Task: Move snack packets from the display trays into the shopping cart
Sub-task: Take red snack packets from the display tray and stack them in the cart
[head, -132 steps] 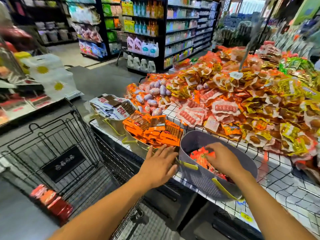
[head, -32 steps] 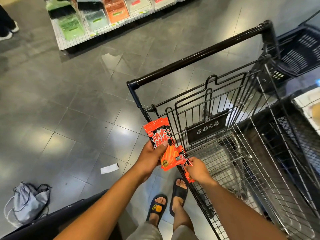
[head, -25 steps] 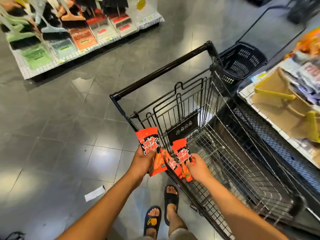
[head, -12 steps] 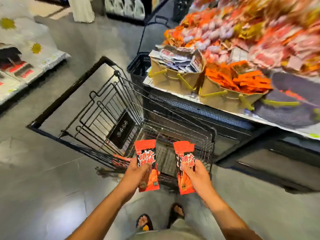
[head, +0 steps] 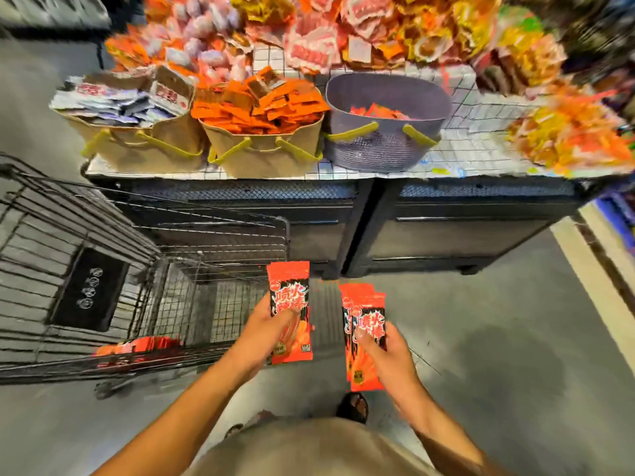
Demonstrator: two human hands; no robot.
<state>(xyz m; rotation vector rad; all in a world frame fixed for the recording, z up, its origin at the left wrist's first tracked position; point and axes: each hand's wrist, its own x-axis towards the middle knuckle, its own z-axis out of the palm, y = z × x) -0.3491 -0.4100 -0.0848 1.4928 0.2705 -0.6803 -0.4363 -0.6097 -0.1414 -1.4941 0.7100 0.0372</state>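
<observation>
Well, I have red snack packets in both hands, upright with the printed side toward the head camera. I'd judge the low grip, with the tops free, suits dropping them flat.

My left hand [head: 264, 334] curls round the lower half of one packet [head: 288, 297], thumb across its front. That packet hangs about at the right edge of the cart [head: 213, 235], so a small shift left should put it inside.

My right hand [head: 385, 355] pinches a stack [head: 364, 314], thumb on the front and fingers behind (two or three, going by the stepped top edges; I can't count them for sure). It sits right of the cart, over bare floor, so I'd say it needs to swing left before letting go. Neither hand is loose; both are closed firmly on foil.

More red packets [head: 137, 348] lie low in the cart's near-left corner, blurred through the wire. The cart stands hard against the table [head: 481, 156], which makes for a short carry from the grey tub [head: 388, 146] on its edge, where a few orange-red packets show. The two tan baskets [head: 264, 156] beside the tub are heaped full.
</observation>
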